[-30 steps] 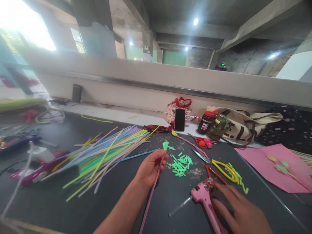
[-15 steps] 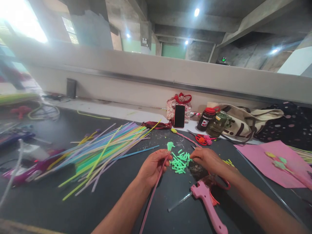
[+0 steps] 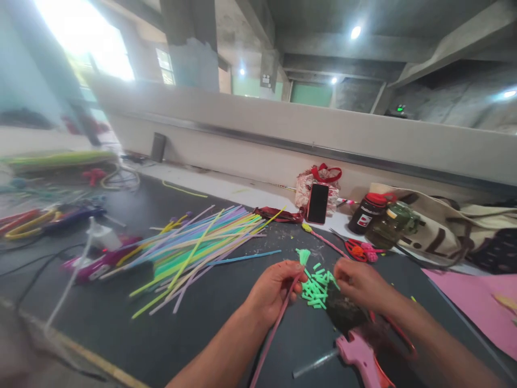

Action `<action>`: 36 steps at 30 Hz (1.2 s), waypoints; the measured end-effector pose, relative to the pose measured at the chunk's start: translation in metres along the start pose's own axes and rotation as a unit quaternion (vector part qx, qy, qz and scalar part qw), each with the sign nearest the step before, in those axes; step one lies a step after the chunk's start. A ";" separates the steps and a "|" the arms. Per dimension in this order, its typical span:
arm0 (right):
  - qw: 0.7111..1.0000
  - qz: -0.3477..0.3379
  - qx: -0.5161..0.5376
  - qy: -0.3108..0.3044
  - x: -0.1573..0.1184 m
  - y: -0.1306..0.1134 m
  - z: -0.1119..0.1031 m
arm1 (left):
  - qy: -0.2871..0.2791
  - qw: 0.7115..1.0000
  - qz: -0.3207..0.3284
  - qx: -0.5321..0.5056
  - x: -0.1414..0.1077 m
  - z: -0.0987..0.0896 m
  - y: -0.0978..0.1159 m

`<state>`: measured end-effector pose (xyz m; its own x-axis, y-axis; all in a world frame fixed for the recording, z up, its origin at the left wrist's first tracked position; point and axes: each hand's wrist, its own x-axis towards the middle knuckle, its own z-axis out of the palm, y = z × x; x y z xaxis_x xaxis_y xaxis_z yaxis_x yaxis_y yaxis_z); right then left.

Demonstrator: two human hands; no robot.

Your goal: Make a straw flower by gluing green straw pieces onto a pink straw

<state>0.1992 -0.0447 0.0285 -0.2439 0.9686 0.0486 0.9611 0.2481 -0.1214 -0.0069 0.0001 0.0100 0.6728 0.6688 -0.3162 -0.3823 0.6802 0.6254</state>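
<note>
My left hand [image 3: 277, 291] is closed, pinching a long pink stem [image 3: 272, 339] that slants down toward me. At the stem's top stands a tuft of light green strips [image 3: 302, 256], just above my fingertips. Short cut green pieces [image 3: 316, 288] lie in a loose heap between my two hands. My right hand [image 3: 359, 280] is curled shut at the heap's right side, with one green piece against its fingertips; its grip is hidden. Below it lies a pink glue gun [image 3: 359, 355] with a clear glue stick [image 3: 315, 364]. A red handle loop [image 3: 406, 342] shows under my right forearm.
Many coloured pipe cleaners [image 3: 194, 253] spread across the dark table to the left. Behind the hands are a finished-looking pink stem with yellow tip [image 3: 323, 237], red-handled scissors [image 3: 357, 250], a phone [image 3: 317, 203] and bottles [image 3: 367, 213]. Pink paper [image 3: 472, 307] lies right.
The view has swung left, so everything appears shifted right. My left hand keeps the pink stem. The thin dark tip seen at my right fingertips no longer shows, and a green piece appears there.
</note>
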 end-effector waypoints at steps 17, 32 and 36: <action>0.953 -0.098 0.280 0.055 0.002 -0.034 -0.044 | -0.024 0.997 -0.021 0.064 0.005 0.001 -0.010; 0.931 -0.013 0.362 0.044 0.011 -0.024 -0.033 | 0.029 0.997 -0.028 0.060 0.004 0.004 -0.012; 0.898 -0.015 0.439 0.027 0.012 -0.024 -0.030 | 0.023 0.998 -0.020 0.059 0.005 0.003 -0.013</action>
<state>0.1767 -0.0397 0.0616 -0.2384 0.9649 0.1101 0.4759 0.2149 -0.8528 0.0030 -0.0064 0.0027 0.6545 0.6575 -0.3732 -0.2779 0.6682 0.6901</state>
